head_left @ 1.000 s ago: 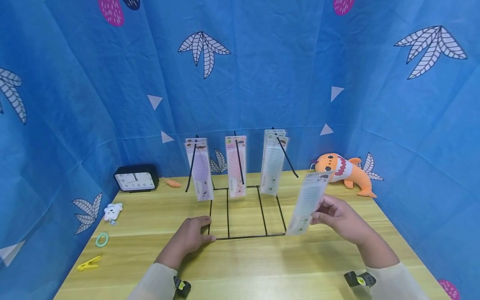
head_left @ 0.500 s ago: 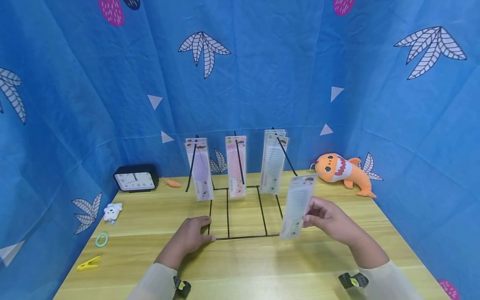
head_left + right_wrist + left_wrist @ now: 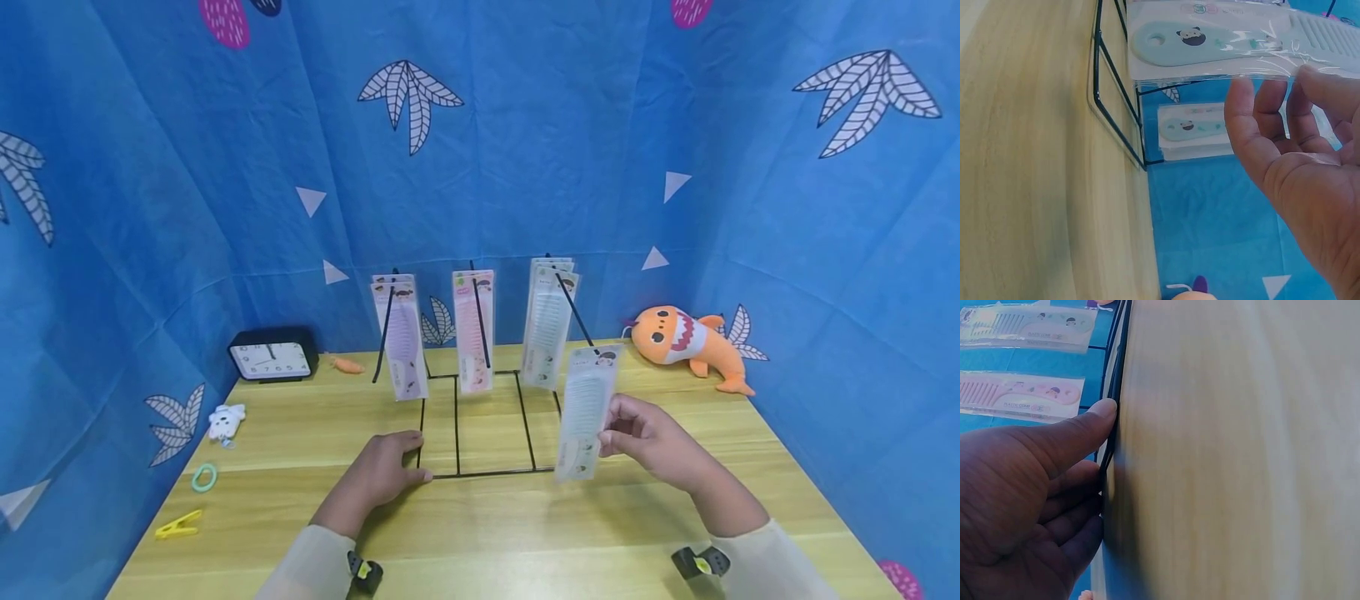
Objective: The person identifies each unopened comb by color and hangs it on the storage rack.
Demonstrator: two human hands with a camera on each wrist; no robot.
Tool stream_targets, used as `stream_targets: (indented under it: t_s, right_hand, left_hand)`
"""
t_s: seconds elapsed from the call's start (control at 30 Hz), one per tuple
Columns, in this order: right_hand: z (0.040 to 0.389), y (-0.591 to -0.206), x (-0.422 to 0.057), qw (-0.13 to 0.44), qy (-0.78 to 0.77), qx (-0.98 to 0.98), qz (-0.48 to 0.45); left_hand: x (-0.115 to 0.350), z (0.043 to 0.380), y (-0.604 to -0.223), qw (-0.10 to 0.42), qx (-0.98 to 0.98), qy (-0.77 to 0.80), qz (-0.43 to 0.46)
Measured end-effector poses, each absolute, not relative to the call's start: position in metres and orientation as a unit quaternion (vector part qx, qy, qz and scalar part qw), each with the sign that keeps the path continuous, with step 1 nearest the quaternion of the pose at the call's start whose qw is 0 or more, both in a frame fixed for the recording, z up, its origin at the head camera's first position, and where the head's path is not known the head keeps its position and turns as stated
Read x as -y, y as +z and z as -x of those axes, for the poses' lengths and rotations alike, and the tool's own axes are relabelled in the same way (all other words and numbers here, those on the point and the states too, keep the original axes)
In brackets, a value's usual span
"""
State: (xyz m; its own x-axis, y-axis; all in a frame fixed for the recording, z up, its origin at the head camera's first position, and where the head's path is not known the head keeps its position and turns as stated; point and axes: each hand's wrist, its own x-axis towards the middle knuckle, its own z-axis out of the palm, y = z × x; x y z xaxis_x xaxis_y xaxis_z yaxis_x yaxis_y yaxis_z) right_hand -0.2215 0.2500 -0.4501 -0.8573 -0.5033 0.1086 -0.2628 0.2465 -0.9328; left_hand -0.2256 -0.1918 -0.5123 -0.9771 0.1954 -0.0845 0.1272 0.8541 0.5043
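My right hand (image 3: 651, 437) pinches the edge of a clear-packaged pale green comb (image 3: 587, 414) between thumb and fingers. It is held upright, in front of the right side of a black wire display rack (image 3: 487, 474). The card's top stands close to the tip of the rack's right hook (image 3: 576, 312); whether they touch I cannot tell. My left hand (image 3: 380, 468) holds the rack's front left corner, the thumb (image 3: 1102, 409) lying on the wire. Packaged combs hang on the hooks: purple (image 3: 405, 350) left, pink (image 3: 473, 346) middle, green (image 3: 546, 333) right.
Behind the table (image 3: 495, 542) hangs a blue patterned cloth (image 3: 480, 167). A black clock (image 3: 273, 354) stands back left, an orange shark plush (image 3: 690, 346) back right. Along the left lie a white plush charm (image 3: 226, 422), a green ring (image 3: 204, 477) and a yellow clip (image 3: 178, 525).
My right hand has carried the packaged green comb leftward, toward the right hook's tip, and the card has turned more upright. My left hand has stayed on the rack's corner.
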Motion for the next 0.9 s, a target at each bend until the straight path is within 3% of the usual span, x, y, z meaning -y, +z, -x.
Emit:
stream_targets:
  t_s: [0.9]
  right_hand:
    - [0.236,-0.442,-0.230,0.054,-0.574,-0.802,0.156]
  left_hand:
    - [0.192,0.224,-0.511,0.063,-0.961,0.253,-0.087]
